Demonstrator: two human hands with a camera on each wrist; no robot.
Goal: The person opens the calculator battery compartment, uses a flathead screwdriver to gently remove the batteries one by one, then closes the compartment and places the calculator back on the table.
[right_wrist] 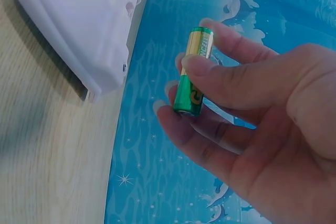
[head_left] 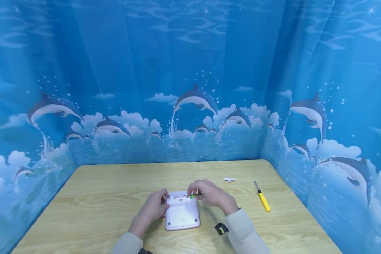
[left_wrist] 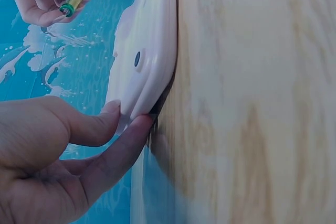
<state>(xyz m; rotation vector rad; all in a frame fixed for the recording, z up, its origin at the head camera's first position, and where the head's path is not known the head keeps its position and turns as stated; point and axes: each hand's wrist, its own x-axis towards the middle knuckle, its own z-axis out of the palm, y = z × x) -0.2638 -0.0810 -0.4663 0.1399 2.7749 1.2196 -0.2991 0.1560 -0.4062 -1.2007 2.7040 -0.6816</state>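
A flat, white, rounded-square device [head_left: 182,213] lies with its underside up on the table, dark round feet or screws at its corners. A slot [head_left: 179,197] opens near its far edge. My left hand [head_left: 153,205] grips the device's left edge; in the left wrist view the thumb is on top and a finger under the rim. Over the far right corner, my right hand [head_left: 207,193] pinches a green and gold battery [right_wrist: 194,72] between thumb and fingers. The right wrist view shows the battery held apart from the device's body.
A small white T-shaped cover [head_left: 229,179] lies on the wooden table [head_left: 114,183] beyond my right hand. Farther right is a screwdriver [head_left: 264,201] with a yellow handle, tip pointing away. Blue dolphin-print curtains [head_left: 190,70] surround the table's back and sides.
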